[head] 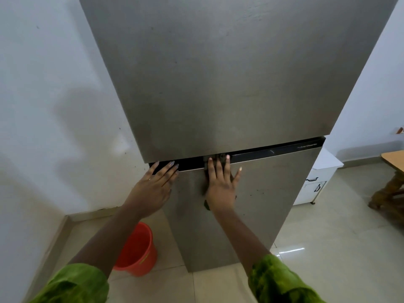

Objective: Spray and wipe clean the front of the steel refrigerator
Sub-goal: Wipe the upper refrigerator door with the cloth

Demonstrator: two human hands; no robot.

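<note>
One steel fridge [229,84] stands straight ahead, with two doors and one black strip between them. The left hand [153,184] lies flat and released at the top left of the lower door, fingertips on the strip. The right hand [220,184], fingers straight, presses one dark cloth [219,159] against the lower door's top edge. One orange bucket [140,252] sits on the floor to the fridge's left.

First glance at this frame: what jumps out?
The tall steel refrigerator fills the middle of the view. Both hands lie flat at the black strip between its doors: the right hand presses a dark cloth, and the left hand rests beside it. An orange bucket stands lower left, by the refrigerator's base.
</note>
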